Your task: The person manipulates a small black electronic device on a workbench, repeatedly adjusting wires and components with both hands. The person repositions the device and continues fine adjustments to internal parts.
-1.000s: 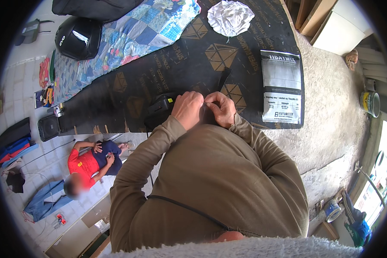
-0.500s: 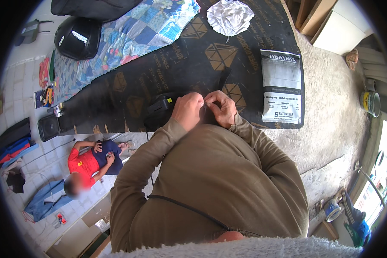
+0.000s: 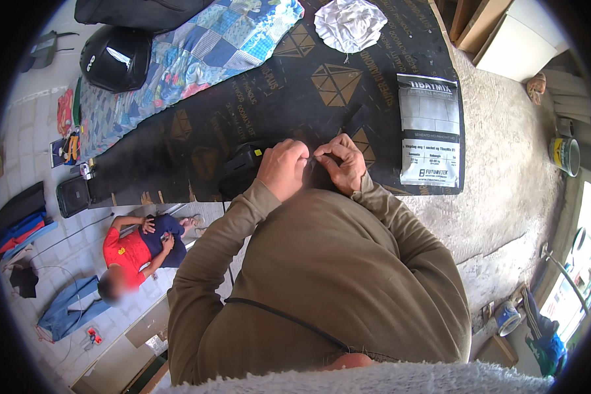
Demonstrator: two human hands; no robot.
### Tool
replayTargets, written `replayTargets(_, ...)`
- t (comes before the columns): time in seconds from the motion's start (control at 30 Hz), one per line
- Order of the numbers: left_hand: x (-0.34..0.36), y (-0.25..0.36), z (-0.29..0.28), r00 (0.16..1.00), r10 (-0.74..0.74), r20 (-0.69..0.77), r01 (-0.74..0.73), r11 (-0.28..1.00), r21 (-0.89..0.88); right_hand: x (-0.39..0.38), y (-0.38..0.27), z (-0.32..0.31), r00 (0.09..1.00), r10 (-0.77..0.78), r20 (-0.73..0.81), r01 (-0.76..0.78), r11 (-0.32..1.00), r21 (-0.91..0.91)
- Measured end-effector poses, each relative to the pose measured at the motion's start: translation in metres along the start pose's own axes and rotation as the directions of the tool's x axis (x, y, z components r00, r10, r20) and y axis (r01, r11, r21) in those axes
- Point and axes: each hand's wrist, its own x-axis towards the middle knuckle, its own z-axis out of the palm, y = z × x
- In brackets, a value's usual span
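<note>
My left hand [image 3: 284, 168] and my right hand [image 3: 343, 164] are close together over the near edge of the dark board table, just in front of my belly. Both have their fingers pinched. A black strap [image 3: 355, 121] sticks out beyond my right fingers and appears to be held in them. Between the hands is something dark, and what the left fingertips grip is hidden. Against my left hand's outer side lies a black padded object [image 3: 238, 172] with a small yellow tag [image 3: 257, 152].
A silver-grey printed packet [image 3: 429, 131] lies at the table's right end. Farther back are a crumpled white cloth [image 3: 351, 25], a patchwork cloth [image 3: 197, 62] and a black helmet [image 3: 117, 59]. At left, a person in a red shirt [image 3: 126, 253] is nearby; a bucket [image 3: 565, 157] stands right.
My right hand has shifted slightly right, away from the left, and the gap between them is a little wider. The black strap's end has swung to the right with it.
</note>
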Motion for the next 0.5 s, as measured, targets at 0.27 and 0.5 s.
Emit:
replayTargets(0.27,0.001,0.003,0.001,1.000,-0.001,-0.023,0.001,1.000,0.011,-0.005,-0.017,-0.010,0.993,0.105,0.055,-0.106,0.994,0.019)
replayTargets(0.5,0.003,0.002,0.003,0.999,0.039,-0.016,-0.039,0.999,-0.019,-0.007,-0.013,-0.008,0.985,0.169,0.019,-0.170,0.984,0.052)
